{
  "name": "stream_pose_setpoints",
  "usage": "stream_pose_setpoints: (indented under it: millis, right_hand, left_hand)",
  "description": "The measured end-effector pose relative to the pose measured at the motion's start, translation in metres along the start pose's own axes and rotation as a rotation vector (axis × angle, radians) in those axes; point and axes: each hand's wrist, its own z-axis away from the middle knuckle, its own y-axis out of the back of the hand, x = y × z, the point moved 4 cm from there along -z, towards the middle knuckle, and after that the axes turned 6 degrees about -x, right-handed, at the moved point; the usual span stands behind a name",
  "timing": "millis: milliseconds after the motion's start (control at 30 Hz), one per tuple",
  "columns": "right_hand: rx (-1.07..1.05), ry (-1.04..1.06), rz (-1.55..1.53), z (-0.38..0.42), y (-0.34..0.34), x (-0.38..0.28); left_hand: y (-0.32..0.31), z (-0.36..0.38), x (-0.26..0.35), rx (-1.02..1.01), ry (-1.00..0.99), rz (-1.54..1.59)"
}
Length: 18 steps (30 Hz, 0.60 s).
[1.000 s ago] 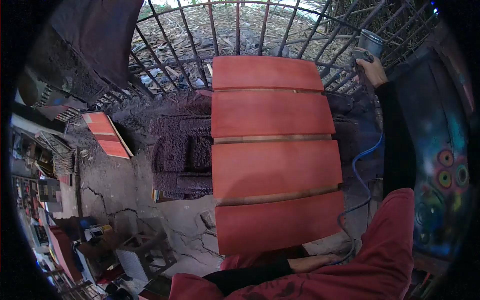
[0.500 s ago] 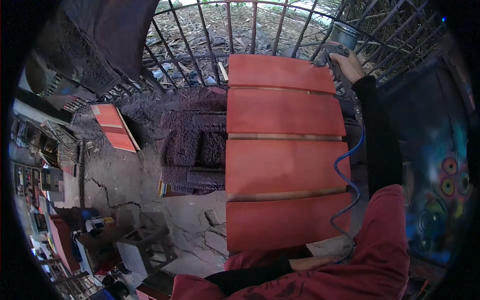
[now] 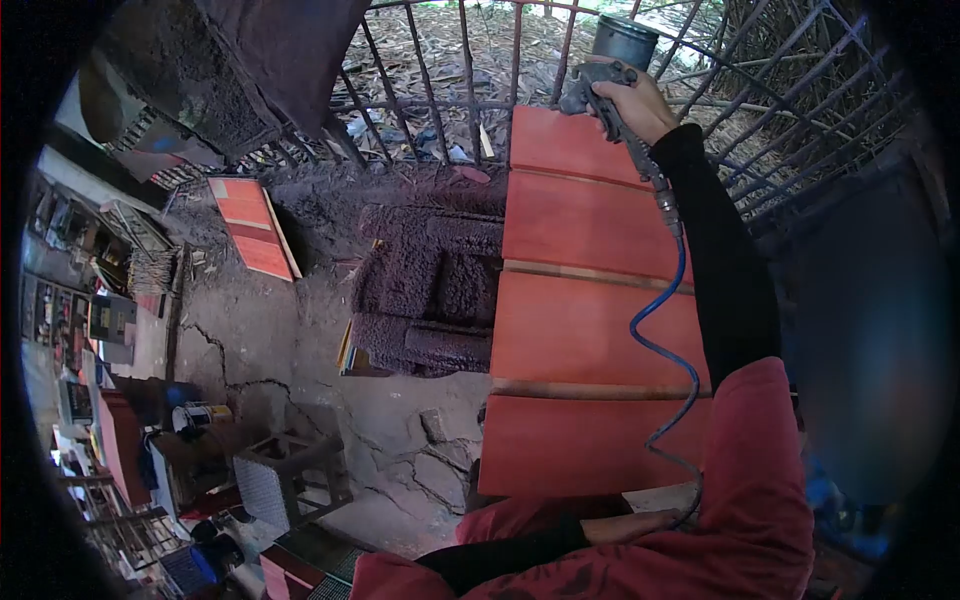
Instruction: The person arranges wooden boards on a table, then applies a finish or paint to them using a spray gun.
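My right hand [image 3: 640, 106] is wrapped round the handle of a spray gun [image 3: 606, 92] with a metal cup [image 3: 625, 42] on top, over the far end of several orange-red panels [image 3: 590, 325]. The panels lie in a row with narrow gaps between them. From the gun's lower end a coiled blue hose [image 3: 655, 342] runs down across the panels to my lap. There my left hand [image 3: 630, 527] rests low beside the hose; its fingertips are partly hidden, and whether it grips the hose is unclear.
Metal bars [image 3: 470, 80] stand beyond the panels. A dark, rough-coated block [image 3: 430, 290] sits left of them. An orange board [image 3: 250, 228] leans farther left. A stool [image 3: 290, 475] stands lower left on cracked floor [image 3: 380, 430]. A dark painted sheet is at right.
My right hand and the spray gun have moved left, to above the far panel's top edge. The view has shifted, so the panels appear farther right. My left hand stays low near the hose.
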Motion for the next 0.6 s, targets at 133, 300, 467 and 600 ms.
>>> stream_pose_setpoints:
  millis: [133,300,467,600]
  right_hand:
    - [-0.069,0.004,-0.049,-0.001,-0.019,-0.01]
    - [-0.088,0.016,-0.021,0.007,-0.01,-0.003]
    - [0.012,-0.01,0.03,0.028,0.035,0.015]
    - [0.147,-0.151,0.056,0.061,0.091,0.024]
  left_hand:
    - [0.002,-0.002,-0.011,-0.008,0.002,-0.001]
    - [0.006,-0.005,-0.024,-0.03,0.007,-0.009]
    - [0.012,-0.021,-0.036,-0.063,0.014,-0.013]
    - [0.007,-0.023,-0.05,-0.119,0.051,-0.006]
